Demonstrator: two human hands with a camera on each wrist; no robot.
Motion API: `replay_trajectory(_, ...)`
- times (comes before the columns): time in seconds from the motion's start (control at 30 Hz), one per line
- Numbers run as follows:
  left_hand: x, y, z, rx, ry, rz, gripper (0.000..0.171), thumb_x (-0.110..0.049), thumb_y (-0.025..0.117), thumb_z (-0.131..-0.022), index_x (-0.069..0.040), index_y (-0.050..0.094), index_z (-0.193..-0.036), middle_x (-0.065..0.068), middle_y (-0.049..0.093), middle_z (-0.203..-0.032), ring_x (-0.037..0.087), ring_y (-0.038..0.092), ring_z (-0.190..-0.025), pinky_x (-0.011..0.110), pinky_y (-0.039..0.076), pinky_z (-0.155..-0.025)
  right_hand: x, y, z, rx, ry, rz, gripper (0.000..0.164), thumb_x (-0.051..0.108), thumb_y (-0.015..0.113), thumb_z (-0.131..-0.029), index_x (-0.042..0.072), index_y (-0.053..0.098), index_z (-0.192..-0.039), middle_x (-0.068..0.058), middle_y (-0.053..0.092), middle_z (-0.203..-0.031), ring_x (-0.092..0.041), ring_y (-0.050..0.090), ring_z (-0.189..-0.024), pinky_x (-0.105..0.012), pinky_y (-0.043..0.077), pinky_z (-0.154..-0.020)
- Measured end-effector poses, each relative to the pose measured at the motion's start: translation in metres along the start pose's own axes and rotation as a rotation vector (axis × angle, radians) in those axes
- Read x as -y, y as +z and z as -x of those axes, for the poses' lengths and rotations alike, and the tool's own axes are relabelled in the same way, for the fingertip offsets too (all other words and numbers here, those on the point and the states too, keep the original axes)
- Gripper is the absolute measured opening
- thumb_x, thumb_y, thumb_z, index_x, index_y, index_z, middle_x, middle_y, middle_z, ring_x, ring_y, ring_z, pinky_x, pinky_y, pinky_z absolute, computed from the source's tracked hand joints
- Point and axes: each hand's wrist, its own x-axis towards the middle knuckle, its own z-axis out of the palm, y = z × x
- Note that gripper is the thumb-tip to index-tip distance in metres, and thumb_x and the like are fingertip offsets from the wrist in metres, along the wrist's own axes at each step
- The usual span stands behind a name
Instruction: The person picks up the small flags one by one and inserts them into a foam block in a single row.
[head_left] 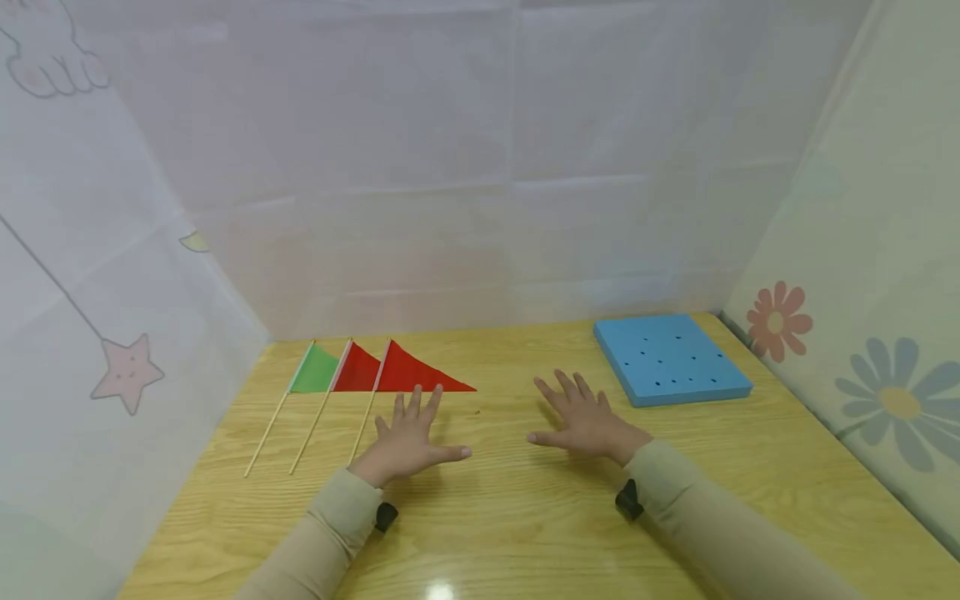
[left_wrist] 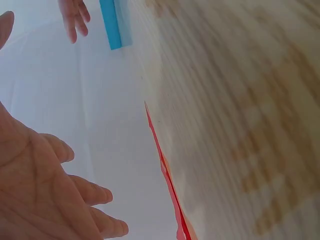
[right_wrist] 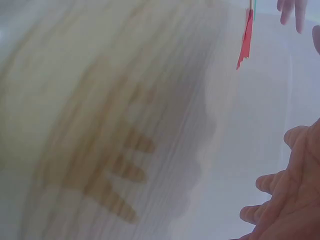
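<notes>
Both hands hover over the wooden table with fingers spread and nothing in them. The left hand point(head_left: 408, 443) is nearest to a red pennant flag point(head_left: 408, 372) and partly overlaps its stick in the head view. To its left lie a second red flag point(head_left: 354, 371) and a green flag point(head_left: 315, 371), each on a thin pale stick. Left of the blue block point(head_left: 671, 358), the right hand point(head_left: 585, 421) is held apart from it. Small dark holes dot the block's top. In the left wrist view, the left palm point(left_wrist: 40, 185) is bare; the right palm point(right_wrist: 295, 190) likewise.
The wood-grain table point(head_left: 510, 517) runs back to a pale cloth wall point(head_left: 465, 183). Side cloths printed with a star point(head_left: 127, 373) and flowers point(head_left: 898, 403) border it left and right. Dark wrist straps point(head_left: 628, 500) sit at the sleeve cuffs.
</notes>
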Motion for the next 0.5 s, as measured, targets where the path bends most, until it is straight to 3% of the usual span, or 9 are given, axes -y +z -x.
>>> replay_trajectory(0.27,0.005,0.0,-0.001,-0.016,-0.011,0.027,0.117,-0.069,0.072,-0.085,-0.015,0.009,-0.167,0.025,-0.001,-0.169,0.054,-0.009,-0.151,0.081,-0.004,-0.109,-0.011,-0.006,0.003,-0.014,0.029,-0.059,0.1,0.067,0.062,-0.093,0.01,0.022,-0.166,-0.029,0.009,-0.167,-0.057,0.004,-0.15,-0.085,0.009,-0.106)
replay_trajectory(0.5,0.011,-0.003,-0.002,-0.035,-0.031,0.015,0.117,-0.069,0.072,-0.085,-0.014,0.01,-0.167,0.025,0.0,-0.169,0.054,-0.007,-0.152,0.081,-0.001,-0.11,-0.023,-0.012,0.004,-0.052,0.033,-0.043,0.097,0.065,0.06,-0.096,0.009,0.021,-0.165,-0.031,0.012,-0.166,-0.058,0.007,-0.149,-0.085,0.014,-0.105)
